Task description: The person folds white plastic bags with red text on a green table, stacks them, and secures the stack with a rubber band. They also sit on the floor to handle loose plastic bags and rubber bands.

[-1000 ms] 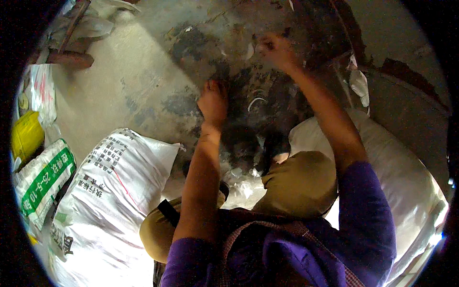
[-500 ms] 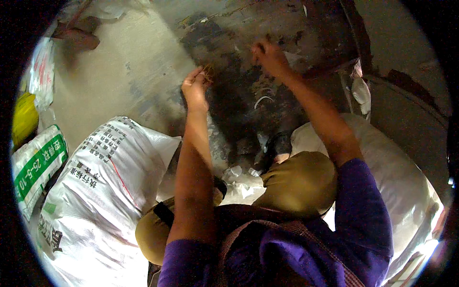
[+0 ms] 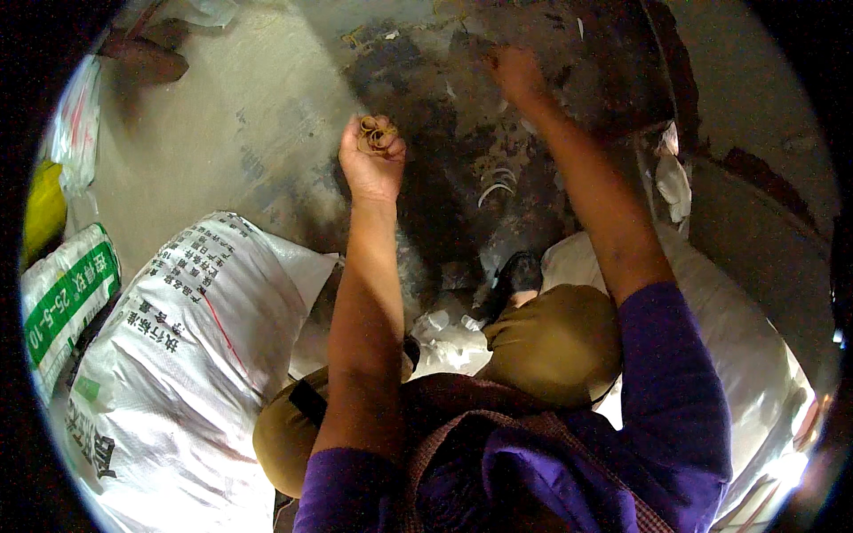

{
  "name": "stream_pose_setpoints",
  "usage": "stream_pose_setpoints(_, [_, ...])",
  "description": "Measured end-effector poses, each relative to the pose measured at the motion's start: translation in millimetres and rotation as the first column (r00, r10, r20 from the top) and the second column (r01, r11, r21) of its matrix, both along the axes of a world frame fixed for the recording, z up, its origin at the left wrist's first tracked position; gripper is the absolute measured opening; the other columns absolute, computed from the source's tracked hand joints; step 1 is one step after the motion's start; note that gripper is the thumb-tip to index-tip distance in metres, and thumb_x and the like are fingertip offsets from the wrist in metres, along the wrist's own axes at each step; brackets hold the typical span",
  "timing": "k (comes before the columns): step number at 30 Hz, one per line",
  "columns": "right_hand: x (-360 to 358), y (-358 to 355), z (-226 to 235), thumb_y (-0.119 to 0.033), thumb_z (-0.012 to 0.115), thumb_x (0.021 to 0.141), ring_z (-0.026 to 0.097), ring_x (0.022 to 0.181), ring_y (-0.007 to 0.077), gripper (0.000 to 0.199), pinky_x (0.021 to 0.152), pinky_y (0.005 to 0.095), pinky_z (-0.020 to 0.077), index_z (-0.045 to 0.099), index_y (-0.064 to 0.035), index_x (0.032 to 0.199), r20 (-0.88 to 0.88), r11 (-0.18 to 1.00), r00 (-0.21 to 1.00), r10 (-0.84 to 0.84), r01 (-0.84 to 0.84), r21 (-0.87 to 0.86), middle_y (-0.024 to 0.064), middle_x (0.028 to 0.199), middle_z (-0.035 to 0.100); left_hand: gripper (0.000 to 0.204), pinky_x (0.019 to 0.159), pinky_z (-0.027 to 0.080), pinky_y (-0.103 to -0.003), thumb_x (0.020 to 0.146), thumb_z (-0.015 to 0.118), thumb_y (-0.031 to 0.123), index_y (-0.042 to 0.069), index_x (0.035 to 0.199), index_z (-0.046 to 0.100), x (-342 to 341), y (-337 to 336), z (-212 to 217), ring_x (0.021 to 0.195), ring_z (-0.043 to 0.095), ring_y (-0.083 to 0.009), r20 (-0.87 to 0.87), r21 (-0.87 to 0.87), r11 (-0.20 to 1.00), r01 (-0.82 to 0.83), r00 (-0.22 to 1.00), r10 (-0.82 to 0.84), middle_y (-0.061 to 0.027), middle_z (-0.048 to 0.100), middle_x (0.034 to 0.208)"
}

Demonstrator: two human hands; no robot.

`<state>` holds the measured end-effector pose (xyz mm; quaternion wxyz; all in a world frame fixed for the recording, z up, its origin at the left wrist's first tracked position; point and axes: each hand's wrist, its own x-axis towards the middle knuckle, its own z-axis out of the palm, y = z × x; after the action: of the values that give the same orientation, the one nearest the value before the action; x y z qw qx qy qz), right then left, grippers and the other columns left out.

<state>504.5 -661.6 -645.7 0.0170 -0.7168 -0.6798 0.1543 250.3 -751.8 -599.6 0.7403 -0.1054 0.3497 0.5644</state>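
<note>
Over dirty floor [image 3: 267,115], curling left hand [image 3: 366,163] around yellowish loops [image 3: 376,135].
Likely feeling light and bendy, pinchable by edges; reaching with right hand [image 3: 518,75], too blurry to tell its grip.

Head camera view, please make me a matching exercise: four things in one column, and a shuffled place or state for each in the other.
Column one
1. Thin yellow-brown loops
2. Bare right hand
3. White woven sack with a red line
4. Black shoe

Column two
A. Just beyond the tan-trousered right knee
B. Held in the bare left hand
C. In shadow, its fingers blurred
D. Beside the tan-trousered left knee, on its outer side

Right pairs: 1-B, 2-C, 3-D, 4-A.
</note>
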Motion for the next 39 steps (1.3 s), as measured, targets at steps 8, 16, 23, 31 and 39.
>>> stream_pose_setpoints(8, [-14,34,33,-0.021,0.065,0.075,0.062,0.081,0.0363,0.027,0.072,0.0447,0.0504,0.064,-0.0058,0.098,-0.159,0.982,0.969,0.190,-0.187,0.038,0.0172,0.088,0.065,0.017,0.055,0.037,-0.028,0.090,0.047,0.027,0.012,0.086,0.054,1,-3,-13,0.063,0.049,-0.0153,0.029,-0.059,0.998,-0.011,0.999,0.013,-0.0051,0.060,0.084])
stream_pose_setpoints(16, [-32,99,-14,-0.018,0.058,0.082,0.055,0.076,0.0275,0.020,0.072,0.0416,0.0461,0.061,-0.0038,0.097,0.034,0.936,0.936,0.350,-0.348,-0.060,0.0122,0.087,0.059,0.016,0.065,0.042,-0.030,0.092,0.048,0.028,0.013,0.093,0.055,7,2,-5,0.074,0.053,-0.0168,-0.169,-0.104,0.994,0.023,0.985,-0.041,-0.0035,0.060,0.087])
stream_pose_setpoints(23, [-57,97,-14,-0.019,0.062,0.078,0.059,0.081,0.0318,0.026,0.073,0.0429,0.0485,0.062,-0.0053,0.101,-0.018,0.954,0.955,0.297,-0.296,0.044,0.0141,0.088,0.062,0.016,0.068,0.043,-0.031,0.096,0.047,0.026,0.012,0.094,0.054,-6,0,-24,0.077,0.053,-0.0164,-0.143,-0.001,1.000,-0.019,0.990,0.019,-0.0040,0.059,0.090])
stream_pose_setpoints(31, [-128,92,18,-0.020,0.064,0.074,0.062,0.085,0.0344,0.035,0.075,0.0434,0.0512,0.061,-0.0071,0.106,-0.241,0.886,0.861,0.448,-0.391,0.249,0.0154,0.089,0.065,0.015,0.071,0.044,-0.031,0.094,0.049,0.026,0.012,0.098,0.054,-23,10,-30,0.079,0.053,-0.0165,-0.177,0.037,0.994,-0.106,0.978,0.111,-0.0027,0.058,0.094])
stream_pose_setpoints(39, [-181,95,22,-0.014,0.064,0.072,0.062,0.084,0.0346,0.020,0.074,0.0435,0.0509,0.064,-0.0016,0.087,0.060,0.858,0.860,0.507,-0.510,0.056,0.0172,0.084,0.064,0.018,0.090,0.044,-0.039,0.092,0.048,0.023,0.011,0.102,0.058,-55,20,-28,0.097,0.056,-0.0224,0.009,0.043,0.955,-0.294,0.956,0.294,-0.0059,0.061,0.108])
